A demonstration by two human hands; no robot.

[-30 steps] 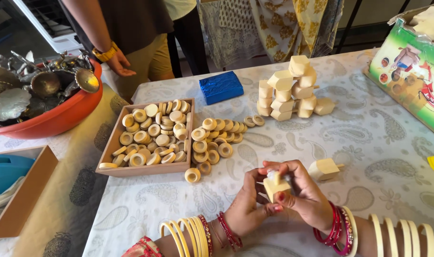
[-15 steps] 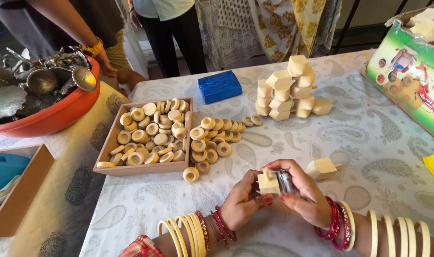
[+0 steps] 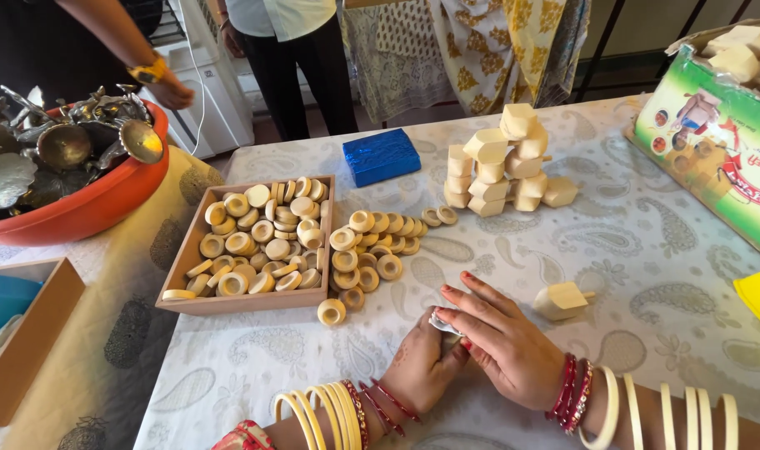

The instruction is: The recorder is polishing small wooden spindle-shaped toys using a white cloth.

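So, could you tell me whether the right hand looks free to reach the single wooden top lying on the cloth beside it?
Probably yes. The wooden top lies alone on the cloth just beyond the right hand, with nothing between them. However, that hand is pressed together with the left hand over a small piece.

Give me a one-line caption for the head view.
Both hands, left and right, close on a small silvery piece beside wooden rings and a wooden top.

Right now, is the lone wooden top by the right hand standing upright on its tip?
No, the wooden top lies on its side on the tablecloth, just beyond the right hand.
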